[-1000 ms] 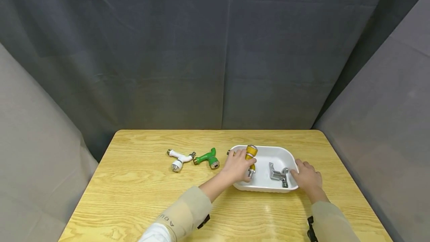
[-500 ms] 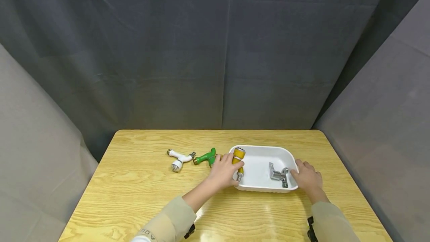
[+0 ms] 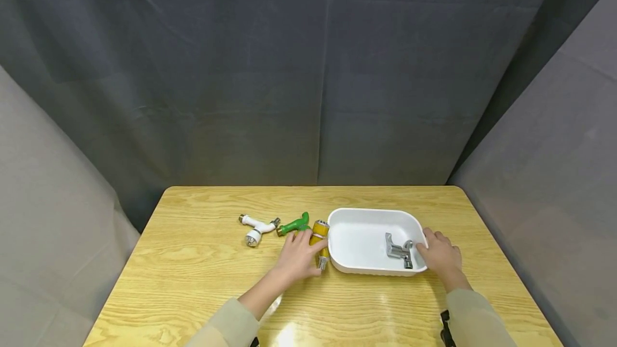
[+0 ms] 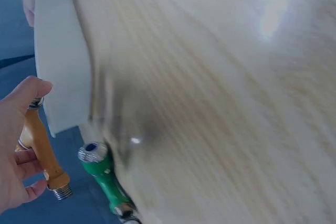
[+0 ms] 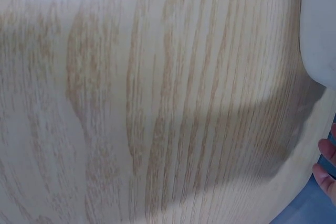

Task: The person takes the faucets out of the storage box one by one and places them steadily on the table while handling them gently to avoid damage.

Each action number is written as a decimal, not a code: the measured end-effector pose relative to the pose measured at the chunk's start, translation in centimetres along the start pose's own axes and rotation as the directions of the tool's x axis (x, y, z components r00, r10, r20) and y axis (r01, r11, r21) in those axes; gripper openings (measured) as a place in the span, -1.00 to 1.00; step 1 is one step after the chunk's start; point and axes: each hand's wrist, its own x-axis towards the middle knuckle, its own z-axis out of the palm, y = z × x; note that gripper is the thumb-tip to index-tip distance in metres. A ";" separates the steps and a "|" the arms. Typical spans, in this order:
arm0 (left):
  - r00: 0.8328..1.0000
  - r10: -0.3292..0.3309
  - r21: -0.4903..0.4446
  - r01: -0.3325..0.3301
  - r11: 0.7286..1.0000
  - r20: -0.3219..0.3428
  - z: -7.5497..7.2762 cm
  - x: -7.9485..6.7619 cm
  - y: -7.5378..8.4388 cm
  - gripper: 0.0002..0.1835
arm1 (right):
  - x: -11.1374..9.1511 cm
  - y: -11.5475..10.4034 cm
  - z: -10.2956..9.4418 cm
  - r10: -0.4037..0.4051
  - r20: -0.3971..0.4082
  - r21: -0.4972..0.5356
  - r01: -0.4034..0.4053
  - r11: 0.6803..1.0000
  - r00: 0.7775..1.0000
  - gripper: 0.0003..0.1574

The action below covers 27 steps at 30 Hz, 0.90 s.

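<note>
Yellow tap in the left hand, just outside the tray

The left hand (image 3: 298, 258) holds the yellow tap (image 4: 45, 153), thumb at one end and curled fingers along the body, probably to keep the awkward branching shape from turning. The tap lies at the nine o'clock side of the white tray (image 3: 359, 245), just beyond the rim; whether it touches the table (image 3: 361, 309) cannot be told. At three o'clock the right hand (image 3: 441, 255) grips the tray's end, thumb at the rim and fingers outside, seemingly to steady it.

Inside the tray, towards four o'clock, sits a chrome tap (image 3: 397, 250). At ten o'clock from the yellow tap lies a green tap (image 3: 295, 225), with a white tap (image 3: 259, 227) farther out towards nine; the three form a loose row, apparently grouped on one side. No brand, label or writing is readable on taps or tray.
</note>
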 end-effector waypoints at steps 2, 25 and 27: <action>1.000 -0.007 -0.016 0.007 1.000 0.019 0.3 -0.4 -0.4 -0.24 | 0.0 0.0 0.0 -0.001 0.001 -0.001 0.001 1.000 1.000 -0.30; 0.974 0.074 -0.131 -0.046 0.990 0.214 2.8 -2.3 -3.1 -0.33 | 0.1 0.1 0.1 0.011 -0.012 -0.017 -0.011 1.000 1.000 -0.33; 0.972 0.084 -0.125 -0.058 0.990 0.219 3.0 -2.2 -3.1 -0.33 | 0.1 0.1 0.1 0.011 -0.009 -0.018 -0.011 1.000 1.000 -0.33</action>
